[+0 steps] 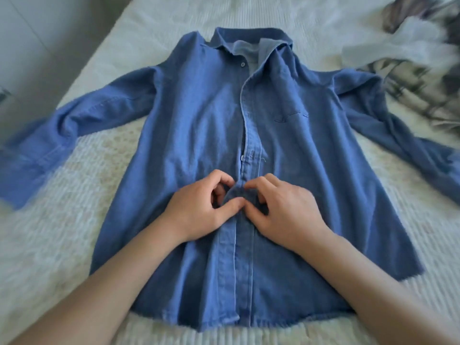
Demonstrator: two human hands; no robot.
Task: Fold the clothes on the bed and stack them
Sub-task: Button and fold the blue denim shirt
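clothes first: the big one is a blue denim shirt (199, 125), spread front-up across the middle of the bed (82, 185), collar at the far end, hem nearest the camera. the bed carries a pale, textured white cover, and it fills nearly the whole view. both sleeves are flung wide, the left one reaching out to the bed's left edge, the right one running off toward the right side. a chest pocket sits on the right panel. the front is open at the top, a paler lining showing inside the collar, while the lower placket lies closed down to the hem.

off in the far right corner, a loose pile of clothes (410, 56), white fabric on top of something grey and plaid, blurred, well apart from the shirt's body but just beside its right sleeve.

now the hands, both at the placket, about halfway down the shirt. left hand (199, 207) has its fingers curled, thumb and forefinger pinching a raised fold of the placket edge. right hand (286, 207) meets it from the other side, fingers bent and pinching the overlapping strip. the fingertips of the two hands are almost touching over that little hump of cloth. a small pale button (242, 158) shows on the placket just above them, and a dark one (243, 64) up near the collar.
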